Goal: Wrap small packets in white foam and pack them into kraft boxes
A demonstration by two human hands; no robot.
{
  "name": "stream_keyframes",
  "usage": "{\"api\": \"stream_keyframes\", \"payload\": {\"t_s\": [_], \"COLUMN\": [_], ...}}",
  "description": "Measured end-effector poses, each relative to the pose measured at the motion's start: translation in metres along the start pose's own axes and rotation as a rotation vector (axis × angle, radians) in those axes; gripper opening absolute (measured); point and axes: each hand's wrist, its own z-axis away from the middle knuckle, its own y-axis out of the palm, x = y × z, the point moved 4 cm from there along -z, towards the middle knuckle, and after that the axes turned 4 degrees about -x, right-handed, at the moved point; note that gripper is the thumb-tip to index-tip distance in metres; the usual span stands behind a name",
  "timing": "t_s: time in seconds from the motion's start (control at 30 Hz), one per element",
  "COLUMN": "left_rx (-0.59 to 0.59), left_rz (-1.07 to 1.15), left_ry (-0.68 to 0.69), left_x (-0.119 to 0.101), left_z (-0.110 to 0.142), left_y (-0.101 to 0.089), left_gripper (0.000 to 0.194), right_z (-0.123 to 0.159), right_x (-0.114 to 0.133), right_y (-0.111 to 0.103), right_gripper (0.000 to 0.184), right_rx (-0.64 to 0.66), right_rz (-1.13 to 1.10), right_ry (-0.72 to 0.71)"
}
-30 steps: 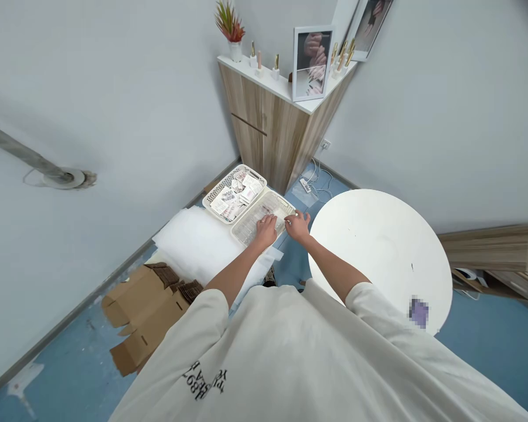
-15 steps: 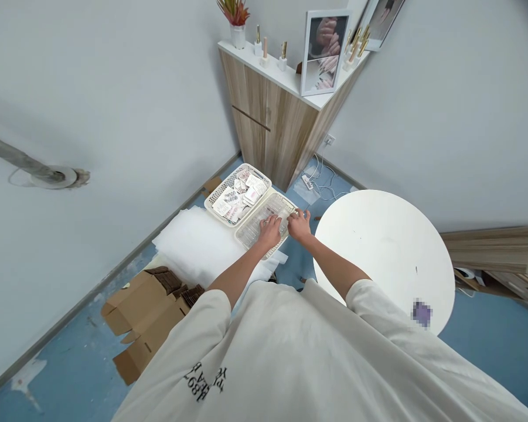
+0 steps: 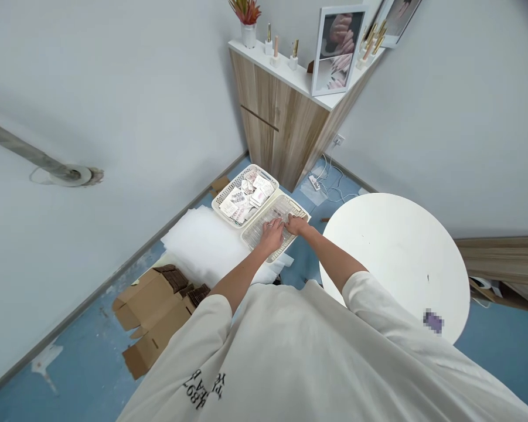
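Note:
A white perforated basket (image 3: pixel 303 212) holds rows of clear plastic cases (image 3: pixel 278 206). Over the middle of these cases lies my left hand (image 3: pixel 272 235), a ring on one finger, its fingers apart and bent down onto them. My right hand (image 3: pixel 296 224) reaches in over the basket's right side, almost touching the left, with its fingers curled together; whatever they hold is too small to make out. A second white basket (image 3: pixel 216 201) stands against the first, to its upper left, filled with printed cards and small packets (image 3: pixel 245 198).
White foam sheets (image 3: pixel 197 243) are stacked at the left, with flattened cardboard boxes (image 3: pixel 152 308) nearer me. A round white table (image 3: pixel 391 252) stands close to my right arm. Beyond the baskets are a wooden cabinet (image 3: pixel 281 117) and a power strip with cables (image 3: pixel 314 182).
My right hand has moved from the basket's right rim inward, down beside my left hand, and its fingers have curled. The left hand stays on the cases. The view has shifted slightly.

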Motion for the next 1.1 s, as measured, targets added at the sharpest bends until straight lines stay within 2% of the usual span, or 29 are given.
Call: {"api": "stream_keyframes", "payload": {"t_s": [0.07,0.17,0.27,0.47,0.6,0.73,0.83,0.97,1.1], "left_rx": [0.003,0.007,0.005,0.0,0.02,0.03,0.019,-0.055,-0.135], "left_rz": [0.003,0.008,0.012,-0.025,-0.066,-0.076,-0.059,0.013,0.142], "left_ry": [0.005,-0.002,-0.004,0.015,0.008,0.005,-0.014,-0.117,-0.185], "left_x": [0.002,0.005,0.007,0.007,0.004,0.003,0.003,0.0,-0.017], "left_z": [0.0,0.0,0.0,-0.002,-0.001,0.0,0.0,-0.005,-0.021], "left_y": [0.0,0.001,0.001,0.001,0.0,-0.001,-0.001,-0.004,-0.009], "left_gripper": [0.054,0.054,0.052,0.049,0.049,0.051,0.052,0.054,0.055], "right_z": [-0.003,-0.006,-0.007,-0.001,0.008,0.019,0.029,0.047,0.071], "right_x": [0.0,0.0,-0.002,-0.007,-0.002,0.001,-0.003,-0.013,-0.034], "right_y": [-0.001,-0.002,-0.004,-0.01,-0.013,-0.016,-0.02,-0.032,-0.043], "right_gripper": [0.056,0.051,0.044,0.043,0.034,0.03,0.03,0.031,0.034], "right_rx": [0.035,0.082,0.057,-0.023,-0.124,-0.248,-0.318,-0.44,-0.507], "right_rz": [-0.007,-0.019,-0.006,0.025,0.125,0.157,0.119,0.036,-0.109], "right_ry": [-0.004,-0.025,-0.024,-0.05,-0.097,-0.064,-0.026,-0.028,0.003]}}
